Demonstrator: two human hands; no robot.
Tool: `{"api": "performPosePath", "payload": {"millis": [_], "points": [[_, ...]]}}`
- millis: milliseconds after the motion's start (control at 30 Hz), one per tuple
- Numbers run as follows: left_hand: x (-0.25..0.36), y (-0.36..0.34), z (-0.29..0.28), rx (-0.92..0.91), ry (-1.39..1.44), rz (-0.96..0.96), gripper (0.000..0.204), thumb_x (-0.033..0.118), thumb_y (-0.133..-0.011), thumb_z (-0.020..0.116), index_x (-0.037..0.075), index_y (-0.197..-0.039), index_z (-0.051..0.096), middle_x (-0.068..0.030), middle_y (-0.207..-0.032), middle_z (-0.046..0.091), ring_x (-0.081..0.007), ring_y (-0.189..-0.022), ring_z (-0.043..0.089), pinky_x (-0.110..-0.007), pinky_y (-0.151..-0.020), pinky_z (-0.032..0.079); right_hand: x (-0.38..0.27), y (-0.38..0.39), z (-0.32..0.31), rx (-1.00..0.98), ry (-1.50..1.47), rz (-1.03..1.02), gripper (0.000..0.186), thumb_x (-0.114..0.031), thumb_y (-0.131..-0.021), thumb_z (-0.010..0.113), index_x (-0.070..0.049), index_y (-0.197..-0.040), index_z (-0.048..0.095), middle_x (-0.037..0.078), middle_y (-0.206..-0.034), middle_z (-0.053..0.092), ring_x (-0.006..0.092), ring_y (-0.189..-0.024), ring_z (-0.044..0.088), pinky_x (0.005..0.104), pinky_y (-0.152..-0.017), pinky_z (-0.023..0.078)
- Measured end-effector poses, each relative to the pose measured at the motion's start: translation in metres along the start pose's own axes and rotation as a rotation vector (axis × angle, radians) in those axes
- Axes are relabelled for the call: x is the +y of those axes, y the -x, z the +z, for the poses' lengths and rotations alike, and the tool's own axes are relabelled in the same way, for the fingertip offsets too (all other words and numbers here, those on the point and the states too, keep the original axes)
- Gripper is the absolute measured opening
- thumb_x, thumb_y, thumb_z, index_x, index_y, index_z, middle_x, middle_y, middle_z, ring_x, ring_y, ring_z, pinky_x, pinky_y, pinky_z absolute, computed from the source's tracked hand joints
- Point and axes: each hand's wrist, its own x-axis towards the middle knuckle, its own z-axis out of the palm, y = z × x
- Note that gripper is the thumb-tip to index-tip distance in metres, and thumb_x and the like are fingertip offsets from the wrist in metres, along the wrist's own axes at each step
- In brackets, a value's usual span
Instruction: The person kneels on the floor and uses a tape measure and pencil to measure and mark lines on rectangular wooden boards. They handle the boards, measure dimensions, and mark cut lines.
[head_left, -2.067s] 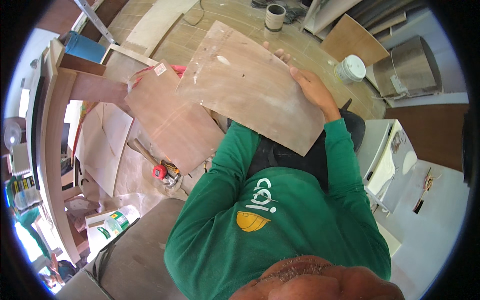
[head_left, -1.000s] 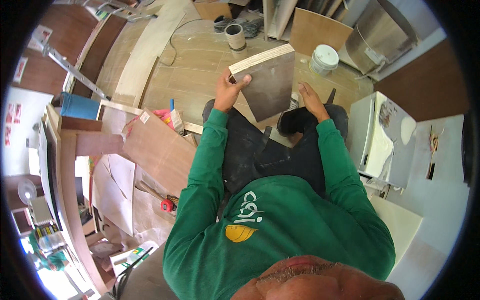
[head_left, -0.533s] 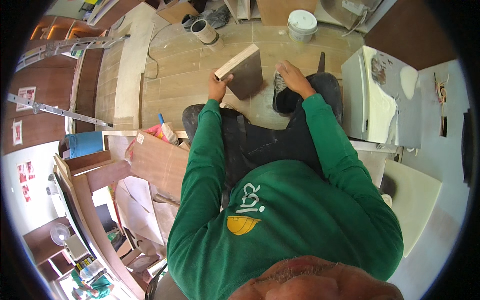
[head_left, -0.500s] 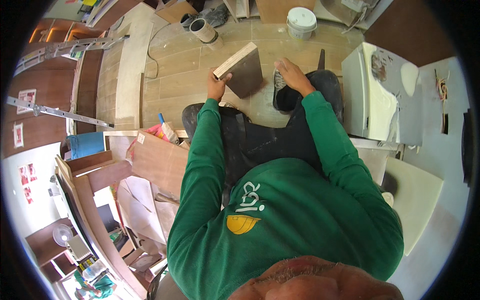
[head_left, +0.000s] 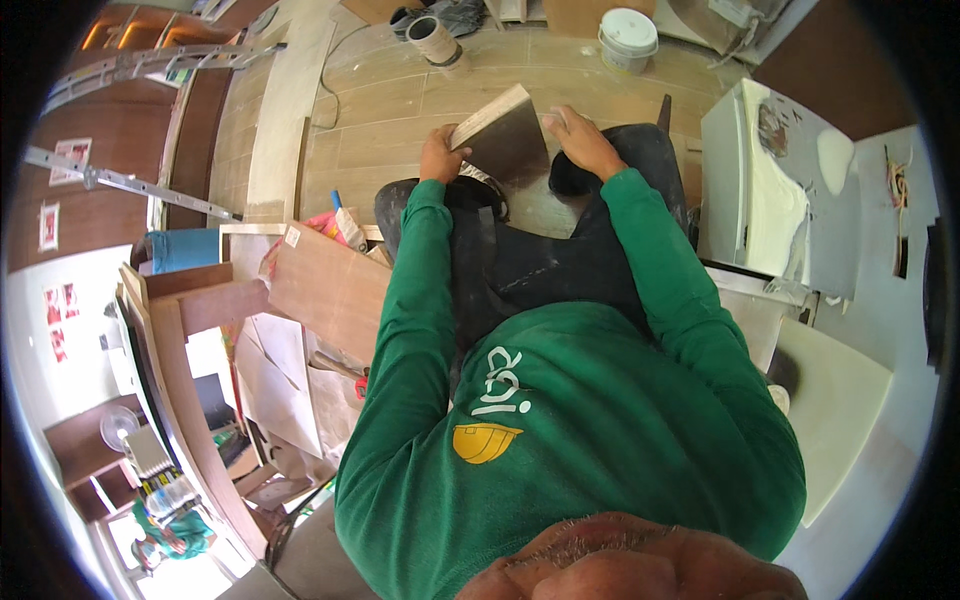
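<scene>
Dark-faced board with a pale edge [head_left: 508, 142] at twelve o'clock in the view, tilted in front of the person's knees; left hand [head_left: 440, 158] pinches it at its nine o'clock end, thumb on the near face. Right hand [head_left: 588, 145] at the board's three o'clock, fingers loosely bent, contact with it hard to tell. Grey tube [head_left: 440, 50] stands at the board's eleven o'clock, white lidded bucket [head_left: 628, 48] at two.

A dark brown board [head_left: 512, 143] showed a pale edge; sleeves [head_left: 655, 235] were green, a bucket [head_left: 628, 40] white, the plank-patterned floor [head_left: 375, 130] tan.
</scene>
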Motion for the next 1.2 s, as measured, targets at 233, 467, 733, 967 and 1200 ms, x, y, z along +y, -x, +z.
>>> {"api": "performPosePath", "payload": {"millis": [233, 467, 733, 967, 1200], "points": [[0.001, 0.000, -0.008, -0.041, -0.037, 0.090, 0.064, 0.004, -0.079, 0.088, 0.016, -0.139, 0.068, -0.0224, -0.117, 0.068, -0.0445, -0.115, 0.065, -0.050, -0.100, 0.053, 0.015, 0.006, 0.005, 0.002, -0.076, -0.001, 0.066, -0.048, -0.110, 0.054, 0.007, -0.147, 0.053, 0.034, -0.142, 0.062, 0.0483, -0.135, 0.058, 0.0495, -0.114, 0.045], [-0.005, 0.006, -0.005, 0.007, 0.133, 0.085, 0.073, 0.000, -0.083, 0.083, 0.013, -0.150, 0.059, -0.0248, -0.131, 0.062, -0.0447, -0.123, 0.062, -0.049, -0.105, 0.051, -0.017, 0.020, 0.003, -0.038, 0.080, 0.088, 0.065, -0.043, -0.108, 0.057, 0.007, -0.150, 0.050, 0.036, -0.143, 0.060, 0.0479, -0.136, 0.057, 0.0504, -0.114, 0.045], [0.022, 0.010, 0.015, 0.158, 0.147, 0.055, 0.071, 0.029, -0.086, 0.090, 0.002, -0.144, 0.059, -0.0238, -0.138, 0.055, -0.0421, -0.122, 0.059, -0.046, -0.105, 0.050, -0.035, 0.016, 0.006, -0.147, -0.070, 0.078, 0.067, -0.034, -0.102, 0.071, 0.008, -0.149, 0.048, 0.027, -0.124, 0.070, 0.0382, -0.111, 0.071, 0.0439, -0.099, 0.055], [0.001, -0.003, 0.024, 0.160, 0.265, 0.100, 0.072, 0.040, -0.089, 0.087, -0.001, -0.141, 0.060, -0.0231, -0.129, 0.058, -0.0384, -0.112, 0.063, -0.043, -0.087, 0.055, -0.155, 0.058, -0.030, -0.322, -0.963, 0.044, 0.058, -0.033, -0.109, 0.065, -0.001, -0.154, 0.047, 0.012, -0.121, 0.067, 0.0183, -0.102, 0.071, 0.0325, -0.089, 0.059], [0.001, -0.003, 0.022, 0.169, 0.102, 0.112, 0.077, 0.052, -0.089, 0.086, -0.001, -0.140, 0.062, -0.0247, -0.139, 0.056, -0.0390, -0.130, 0.055, -0.050, -0.107, 0.046, -0.326, 0.127, -0.128, -0.681, -0.757, -0.437, 0.065, -0.018, -0.104, 0.067, 0.006, -0.155, 0.036, 0.016, -0.126, 0.060, 0.0198, -0.104, 0.067, 0.0334, -0.092, 0.055]]}}
